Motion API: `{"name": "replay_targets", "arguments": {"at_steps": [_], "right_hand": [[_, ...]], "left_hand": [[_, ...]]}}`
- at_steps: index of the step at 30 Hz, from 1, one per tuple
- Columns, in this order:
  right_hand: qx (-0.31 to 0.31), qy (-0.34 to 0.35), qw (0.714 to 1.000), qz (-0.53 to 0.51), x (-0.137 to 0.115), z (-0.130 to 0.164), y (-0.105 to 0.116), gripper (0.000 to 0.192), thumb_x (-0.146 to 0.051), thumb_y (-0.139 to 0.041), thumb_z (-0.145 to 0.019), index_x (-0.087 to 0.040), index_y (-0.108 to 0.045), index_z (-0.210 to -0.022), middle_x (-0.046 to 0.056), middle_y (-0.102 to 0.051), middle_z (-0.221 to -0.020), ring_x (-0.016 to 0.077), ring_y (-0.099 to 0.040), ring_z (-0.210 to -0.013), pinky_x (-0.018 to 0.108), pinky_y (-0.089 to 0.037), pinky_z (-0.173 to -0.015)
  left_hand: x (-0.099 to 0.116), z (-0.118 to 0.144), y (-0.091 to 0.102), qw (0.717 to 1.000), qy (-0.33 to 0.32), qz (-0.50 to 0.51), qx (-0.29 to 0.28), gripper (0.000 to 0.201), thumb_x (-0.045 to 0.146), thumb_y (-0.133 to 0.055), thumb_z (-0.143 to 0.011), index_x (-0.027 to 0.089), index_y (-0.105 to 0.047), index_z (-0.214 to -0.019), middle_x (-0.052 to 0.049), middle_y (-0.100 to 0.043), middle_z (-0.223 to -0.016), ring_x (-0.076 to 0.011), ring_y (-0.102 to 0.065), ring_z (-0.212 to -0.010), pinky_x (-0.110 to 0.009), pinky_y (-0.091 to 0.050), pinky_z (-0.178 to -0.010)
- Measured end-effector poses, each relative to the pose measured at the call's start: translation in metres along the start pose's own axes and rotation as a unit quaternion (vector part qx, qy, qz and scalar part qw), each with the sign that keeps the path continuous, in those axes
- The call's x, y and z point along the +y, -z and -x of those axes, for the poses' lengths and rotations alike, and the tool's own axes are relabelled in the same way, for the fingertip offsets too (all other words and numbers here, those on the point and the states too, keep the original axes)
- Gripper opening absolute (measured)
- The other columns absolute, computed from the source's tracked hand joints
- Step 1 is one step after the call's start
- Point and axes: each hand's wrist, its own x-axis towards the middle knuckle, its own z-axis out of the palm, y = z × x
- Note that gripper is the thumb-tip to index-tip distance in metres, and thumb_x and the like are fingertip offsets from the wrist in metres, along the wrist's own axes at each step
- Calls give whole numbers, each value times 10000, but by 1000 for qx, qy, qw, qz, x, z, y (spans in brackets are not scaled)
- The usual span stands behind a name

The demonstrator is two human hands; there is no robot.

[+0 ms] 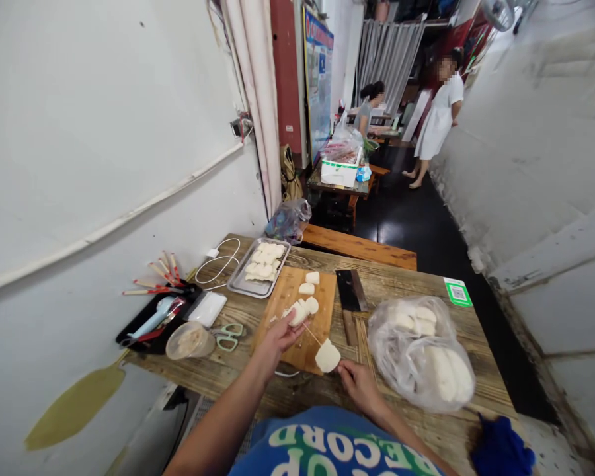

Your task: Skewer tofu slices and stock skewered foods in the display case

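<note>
My left hand (283, 332) is over the cutting board (272, 324), its fingers closed around some pale white slices (296, 313). A thin wooden skewer (312, 334) runs from beside those fingers to a wide white slice (328, 357) threaded on it. On the slice's right side, my right hand (359, 383) pinches the skewer's end, which is mostly hidden by the fingers. More white pieces (306, 288) lie farther up the board. A cleaver (350, 294) with a wooden handle rests to the board's right, with loose skewers (364, 340) beside it.
A metal tray (250, 287) of skewered white pieces stands behind the board. Plastic bags (396, 357) of white blocks sit at right. Green-handled scissors (228, 337), a plastic tub (191, 340) and a black box (139, 330) are at left. Two people are farther back.
</note>
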Motion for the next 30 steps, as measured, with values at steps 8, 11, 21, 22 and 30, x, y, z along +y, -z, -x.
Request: {"name": "replay_targets", "arguments": {"at_steps": [8,11,21,22,30], "right_hand": [[-28,-37,997,-61,-1,-2,4,355,-347,-355,-837,-159,-640,-738,30,-612,-617,154,-546,-584,234,-380,-552],[-25,-48,996,-74,-1,-2,4,365,-364,-353,-836,-157,-629,-717,18,-585,-564,143,-520,-538,226,-364,-519],[2,-69,995,-72,-5,-3,3,322,-316,-365,-806,-145,-614,-692,28,-613,-582,151,-536,-547,229,-362,-520],[3,-72,995,-66,-6,-3,3,315,-304,-367,-801,-144,-615,-689,33,-624,-598,155,-545,-559,231,-365,-527],[21,-58,997,-34,-9,-3,3,348,-319,-348,-829,-145,-636,-739,56,-665,-674,182,-592,-625,249,-375,-572]], "left_hand": [[-3,-6,-5,1000,-8,23,19,262,70,-604,-742,87,-554,-999,-110,-661,-896,-208,-640,-843,-350,-552,-747],[-5,-4,-7,999,-19,26,12,241,64,-600,-743,99,-563,-979,-102,-661,-911,-207,-634,-872,-361,-544,-774],[-17,12,-22,999,-44,-1,10,155,29,-567,-753,135,-579,-865,-55,-673,-828,-173,-644,-777,-378,-530,-801],[-18,13,-23,999,-44,-1,13,161,23,-569,-750,138,-577,-863,-50,-673,-822,-168,-645,-767,-378,-529,-804],[-26,21,-32,999,-47,-3,-14,155,26,-579,-744,148,-582,-840,-40,-671,-813,-156,-644,-760,-358,-531,-800]]}}
